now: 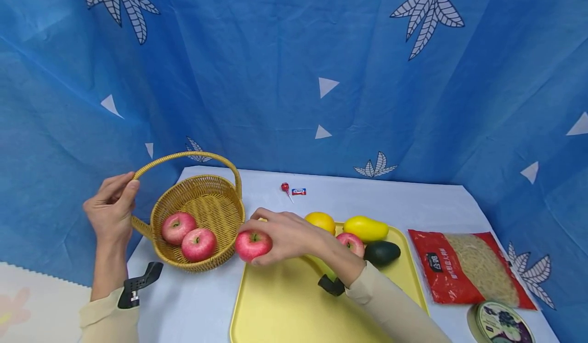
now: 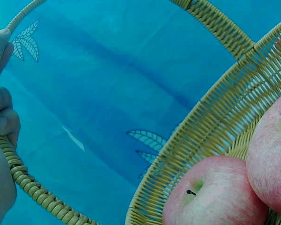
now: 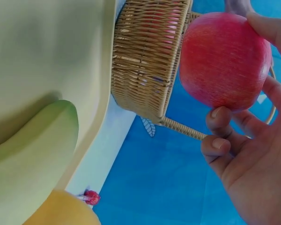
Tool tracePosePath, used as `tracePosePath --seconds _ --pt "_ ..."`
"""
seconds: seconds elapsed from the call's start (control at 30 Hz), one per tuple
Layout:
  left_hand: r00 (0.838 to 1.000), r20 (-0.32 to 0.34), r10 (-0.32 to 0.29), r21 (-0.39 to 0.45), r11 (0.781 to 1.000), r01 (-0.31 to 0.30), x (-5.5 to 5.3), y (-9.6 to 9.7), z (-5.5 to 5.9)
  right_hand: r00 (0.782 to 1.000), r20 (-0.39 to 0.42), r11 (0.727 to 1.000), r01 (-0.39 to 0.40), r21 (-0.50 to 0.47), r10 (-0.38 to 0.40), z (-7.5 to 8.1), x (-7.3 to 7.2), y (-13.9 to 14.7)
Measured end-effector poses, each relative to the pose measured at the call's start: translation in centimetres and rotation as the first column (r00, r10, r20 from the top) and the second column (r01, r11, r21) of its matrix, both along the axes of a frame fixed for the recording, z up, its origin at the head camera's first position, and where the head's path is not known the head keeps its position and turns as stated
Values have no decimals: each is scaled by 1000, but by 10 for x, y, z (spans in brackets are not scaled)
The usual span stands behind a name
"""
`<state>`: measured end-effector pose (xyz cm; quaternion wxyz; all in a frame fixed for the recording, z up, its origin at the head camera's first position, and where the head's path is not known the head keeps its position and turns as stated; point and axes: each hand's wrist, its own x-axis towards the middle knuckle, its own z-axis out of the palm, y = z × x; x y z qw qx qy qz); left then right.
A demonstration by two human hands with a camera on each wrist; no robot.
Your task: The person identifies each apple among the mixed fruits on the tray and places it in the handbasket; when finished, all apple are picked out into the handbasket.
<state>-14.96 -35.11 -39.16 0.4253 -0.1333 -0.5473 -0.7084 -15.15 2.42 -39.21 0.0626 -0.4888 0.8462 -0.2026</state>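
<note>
My left hand (image 1: pixel 110 205) grips the left side of the arched handle (image 1: pixel 197 154) of a wicker basket (image 1: pixel 216 190). Two red apples (image 1: pixel 178 228) lie in the basket's left and front part; the left wrist view shows them side by side, one apple (image 2: pixel 215 192) partly cut off by the frame. My right hand (image 1: pixel 287 236) holds another red apple (image 1: pixel 252 245) beside the basket's right rim, over the far left corner of a yellow tray (image 1: pixel 275 302). In the right wrist view the thumb and fingers clasp this apple (image 3: pixel 225 61) from opposite sides.
On the tray are an orange fruit (image 1: pixel 320 221), a yellow mango (image 1: pixel 366 228), an apple (image 1: pixel 351 243), a dark avocado (image 1: pixel 382 253) and a banana (image 3: pixel 37 140) partly hidden by my right arm. A lollipop (image 1: pixel 285 187) and small wrapper (image 1: pixel 299 192) lie behind; a red bag (image 1: pixel 468 266) and round tin (image 1: pixel 503 325) stand right.
</note>
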Motion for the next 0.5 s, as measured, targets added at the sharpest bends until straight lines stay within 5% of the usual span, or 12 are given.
tracePosePath --seconds 0.5 --pt "1000 4 1 0 1000 -1 1 0 0 1000 -2 1000 -2 -13 2 1 -4 -13"
